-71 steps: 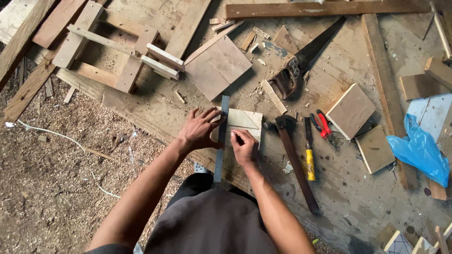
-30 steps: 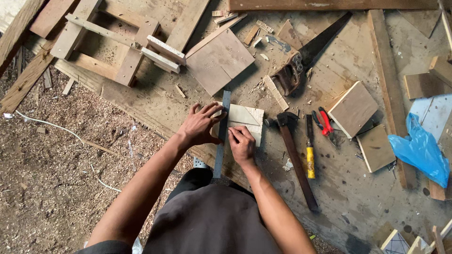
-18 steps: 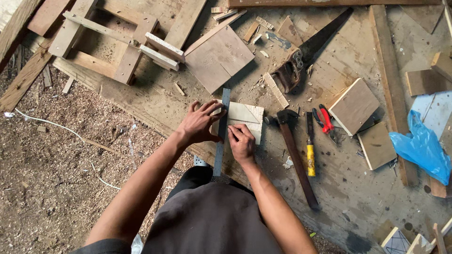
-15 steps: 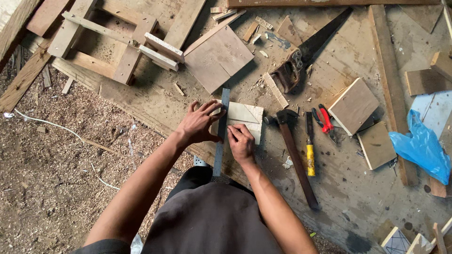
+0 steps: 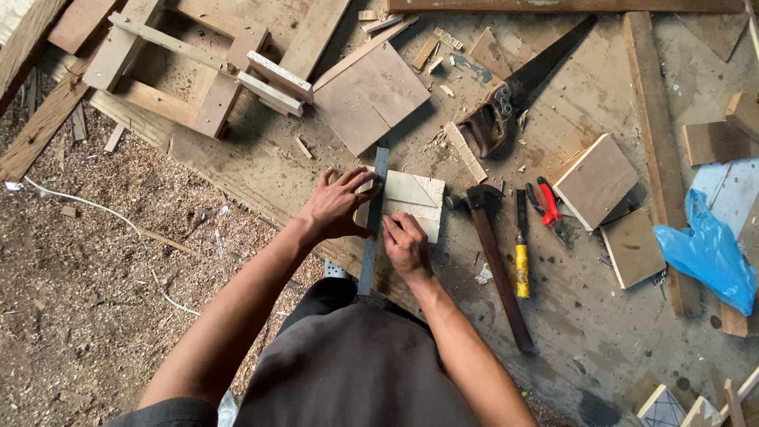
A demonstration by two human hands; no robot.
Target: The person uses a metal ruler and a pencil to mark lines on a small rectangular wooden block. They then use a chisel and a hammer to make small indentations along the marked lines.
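Observation:
A long grey metal ruler lies across a small pale square board on the worn wooden workbench. My left hand presses flat on the ruler and the board's left edge, fingers spread. My right hand sits just right of the ruler at the board's near edge, fingers pinched together as if on a thin marker, which I cannot make out. A pencil line runs diagonally on the board.
Right of the board lie a hammer, a yellow-handled screwdriver and red pliers. A handsaw lies behind. Square wood pieces, a blue plastic bag, a wooden frame and sawdust-covered ground surround the spot.
My hands stay on the ruler and board. The right hand has shifted slightly along the ruler's edge; the view has drifted a little.

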